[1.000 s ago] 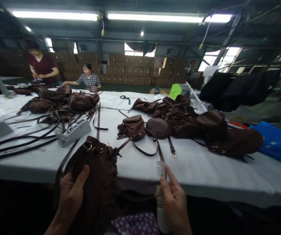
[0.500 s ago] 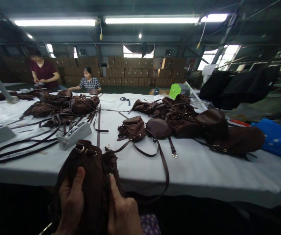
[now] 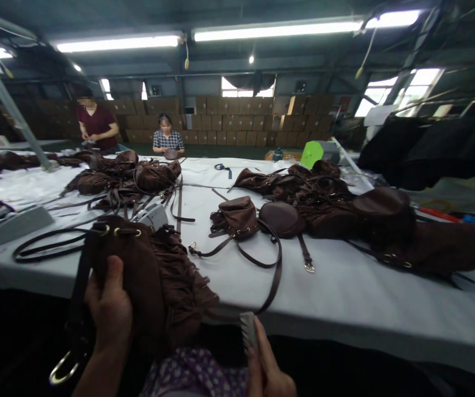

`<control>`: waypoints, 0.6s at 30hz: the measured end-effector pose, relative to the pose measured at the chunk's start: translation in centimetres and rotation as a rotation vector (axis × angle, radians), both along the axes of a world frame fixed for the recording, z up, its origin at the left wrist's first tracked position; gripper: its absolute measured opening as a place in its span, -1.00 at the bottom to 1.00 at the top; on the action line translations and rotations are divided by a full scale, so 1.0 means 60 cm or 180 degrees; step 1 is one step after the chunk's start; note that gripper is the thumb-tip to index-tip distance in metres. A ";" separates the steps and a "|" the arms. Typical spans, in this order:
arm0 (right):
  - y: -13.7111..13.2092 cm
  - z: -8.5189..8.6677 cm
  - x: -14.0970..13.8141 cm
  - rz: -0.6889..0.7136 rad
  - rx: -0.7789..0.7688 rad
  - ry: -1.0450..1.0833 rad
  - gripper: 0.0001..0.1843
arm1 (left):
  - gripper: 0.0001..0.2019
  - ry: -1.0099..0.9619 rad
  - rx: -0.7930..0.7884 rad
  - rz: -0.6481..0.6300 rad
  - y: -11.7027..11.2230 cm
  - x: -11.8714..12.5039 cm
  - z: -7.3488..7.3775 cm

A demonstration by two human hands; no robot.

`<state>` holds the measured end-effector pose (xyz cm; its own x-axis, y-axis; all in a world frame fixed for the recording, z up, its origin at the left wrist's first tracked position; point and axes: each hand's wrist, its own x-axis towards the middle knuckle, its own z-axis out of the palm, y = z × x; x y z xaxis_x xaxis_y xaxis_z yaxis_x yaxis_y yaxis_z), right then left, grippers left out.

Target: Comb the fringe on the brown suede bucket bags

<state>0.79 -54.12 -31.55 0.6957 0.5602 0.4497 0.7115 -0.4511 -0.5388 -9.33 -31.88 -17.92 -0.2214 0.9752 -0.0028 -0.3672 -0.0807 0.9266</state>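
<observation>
Gripping the brown fringed bag (image 3: 154, 275) with its thumb pressed on the front, the left hand (image 3: 108, 311) sat at seven o'clock in the view. The bag hung over the near edge of the white table (image 3: 345, 298), fringe falling toward four o'clock. The right hand (image 3: 268, 372), at six o'clock, was closed around a comb (image 3: 247, 331), teeth up. More brown bags (image 3: 345, 209) lay piled at two o'clock, well apart.

left hand (image 3: 108, 311) gripping, thumb raised | right hand (image 3: 268, 370) gripping, held low
</observation>
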 end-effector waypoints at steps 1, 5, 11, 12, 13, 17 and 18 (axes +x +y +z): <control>0.018 0.018 -0.013 0.0104 0.0094 0.0077 -0.44 | -0.60 0.0007 -0.0033 -0.0030 -0.011 0.007 -0.001; 0.100 0.070 -0.065 0.0989 0.0358 -0.0519 -0.30 | -0.64 -0.0061 -0.0462 -0.0664 -0.049 0.020 -0.018; 0.154 0.136 -0.026 0.0832 -0.0373 -0.0445 -0.15 | -0.52 -0.0233 -0.0764 -0.1376 -0.096 0.008 -0.046; 0.157 0.149 -0.014 0.0731 -0.0512 -0.0351 -0.15 | -0.48 -0.0273 -0.0753 -0.1474 -0.103 0.008 -0.049; 0.161 0.160 -0.004 0.0670 -0.0619 -0.0277 -0.16 | -0.45 -0.0305 -0.0759 -0.1565 -0.110 0.009 -0.051; 0.168 0.164 0.011 0.0801 -0.0707 -0.0190 -0.17 | -0.41 -0.0341 -0.0789 -0.1566 -0.105 0.010 -0.053; 0.165 0.151 0.008 0.0957 -0.0691 -0.0253 -0.16 | -0.43 -0.0337 -0.0802 -0.1507 -0.095 0.007 -0.052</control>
